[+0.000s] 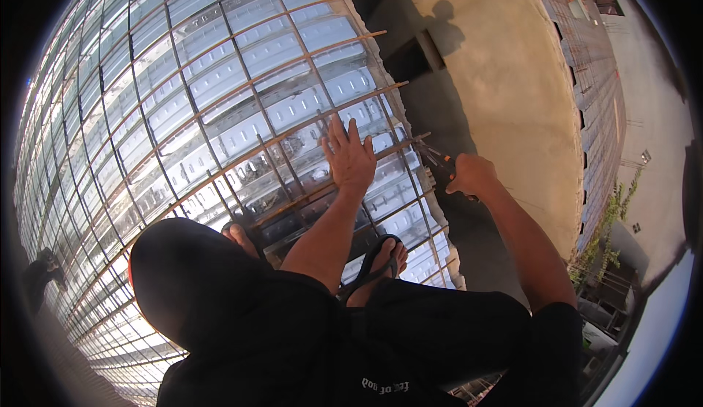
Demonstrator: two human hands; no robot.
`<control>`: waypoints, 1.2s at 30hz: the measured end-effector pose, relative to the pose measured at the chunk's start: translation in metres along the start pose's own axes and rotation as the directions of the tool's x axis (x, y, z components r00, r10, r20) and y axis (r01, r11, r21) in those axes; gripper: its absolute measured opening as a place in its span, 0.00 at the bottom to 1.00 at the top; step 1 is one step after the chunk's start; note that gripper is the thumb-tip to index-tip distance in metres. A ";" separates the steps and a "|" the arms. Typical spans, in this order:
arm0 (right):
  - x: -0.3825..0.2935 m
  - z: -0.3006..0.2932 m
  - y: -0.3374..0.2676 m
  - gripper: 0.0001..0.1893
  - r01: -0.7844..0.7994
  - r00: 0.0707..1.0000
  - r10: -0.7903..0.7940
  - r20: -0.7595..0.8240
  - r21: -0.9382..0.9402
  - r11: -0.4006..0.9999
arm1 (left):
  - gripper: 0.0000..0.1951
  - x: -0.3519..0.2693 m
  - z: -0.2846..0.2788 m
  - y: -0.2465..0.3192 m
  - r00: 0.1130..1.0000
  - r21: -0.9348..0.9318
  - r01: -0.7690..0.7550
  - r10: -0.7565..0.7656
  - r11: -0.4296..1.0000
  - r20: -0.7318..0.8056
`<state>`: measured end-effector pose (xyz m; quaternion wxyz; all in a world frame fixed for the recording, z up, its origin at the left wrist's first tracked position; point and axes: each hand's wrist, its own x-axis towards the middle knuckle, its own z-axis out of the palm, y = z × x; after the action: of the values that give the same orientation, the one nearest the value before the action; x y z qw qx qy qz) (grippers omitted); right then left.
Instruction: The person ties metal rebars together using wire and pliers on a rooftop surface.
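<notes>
My left hand (351, 157) lies palm down over the rusty rebar mesh (255, 80), its fingers spread and pointing away from me. One bar passes beneath the palm; whether the hand presses on it, I cannot tell. My right hand (471, 176) reaches past the deck's edge and grips a pair of pliers (436, 156) with black and orange handles. The jaws are at the projecting end of a rebar (423, 136), close to where bars cross; their exact bite is too small to make out. Ribbed metal decking (296, 91) shines under the mesh.
My sandalled foot (384, 261) stands on the decking near its broken concrete edge (431, 179). Beyond is a drop beside a sunlit plastered wall (511, 88) that bears a person's shadow. Several bar ends stick out over the edge. Another meshed deck (596, 105) lies at far right.
</notes>
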<state>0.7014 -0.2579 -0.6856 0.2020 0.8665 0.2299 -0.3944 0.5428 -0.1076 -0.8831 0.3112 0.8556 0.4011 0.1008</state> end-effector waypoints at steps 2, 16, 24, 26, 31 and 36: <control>0.007 0.019 0.014 0.16 -0.001 0.908 -0.134 -0.396 -0.322 0.947 | 0.28 0.000 -0.001 0.003 1.000 -0.020 -0.013 0.013 1.000 -0.010; 0.006 0.010 0.016 0.19 -0.133 0.974 0.014 0.227 0.516 0.847 | 0.28 -0.004 -0.007 -0.001 1.000 -0.120 0.005 -0.006 0.993 -0.011; -0.025 -0.001 -0.032 0.17 0.038 0.993 -0.059 -0.106 -0.190 0.981 | 0.26 -0.014 -0.010 0.015 0.996 -0.245 0.025 -0.045 0.969 -0.079; -0.021 0.013 -0.030 0.15 -0.002 0.950 -0.080 -0.302 -0.264 0.965 | 0.26 -0.022 -0.016 0.029 0.996 -0.260 -0.025 0.003 0.965 -0.084; -0.013 0.024 -0.011 0.15 0.062 0.704 -0.435 -0.561 -0.562 0.825 | 0.26 -0.029 -0.028 0.034 0.982 -0.288 -0.144 0.101 0.947 -0.159; -0.009 0.012 -0.005 0.16 -0.001 0.980 0.021 -0.197 0.101 0.995 | 0.23 -0.024 -0.021 0.038 0.967 -0.387 -0.221 0.151 0.895 -0.204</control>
<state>0.6863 -0.2620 -0.6870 0.1364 0.9117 0.2242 -0.3162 0.5418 -0.1346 -0.8414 0.4360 0.7950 0.3124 0.2833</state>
